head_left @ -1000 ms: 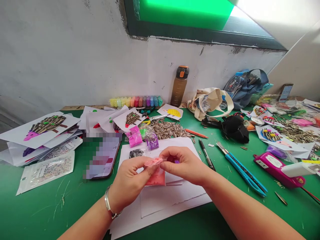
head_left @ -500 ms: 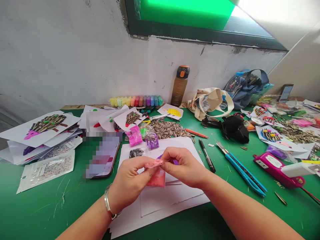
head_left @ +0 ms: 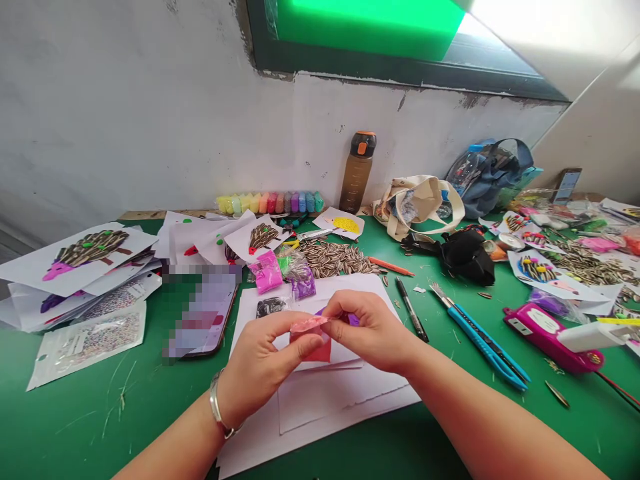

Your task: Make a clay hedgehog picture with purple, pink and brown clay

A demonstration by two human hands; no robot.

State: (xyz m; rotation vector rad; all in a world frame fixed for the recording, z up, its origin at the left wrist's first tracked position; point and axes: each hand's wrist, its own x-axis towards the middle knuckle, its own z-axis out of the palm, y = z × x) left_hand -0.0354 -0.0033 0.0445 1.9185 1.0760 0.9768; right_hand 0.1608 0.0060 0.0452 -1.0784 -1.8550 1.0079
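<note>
Best tug the pink packet [head_left: 319,352] gently, left hand [head_left: 263,353] and right hand [head_left: 367,330] pinching its upper part (both grips closed).

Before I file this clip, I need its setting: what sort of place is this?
Probably a craft workspace: there's a hedgehog picture, a heap of striped seeds and a row of coloured packets.

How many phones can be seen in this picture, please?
2: one phone lies left of the white papers; another phone stands at back right. Others may be hidden.
</note>
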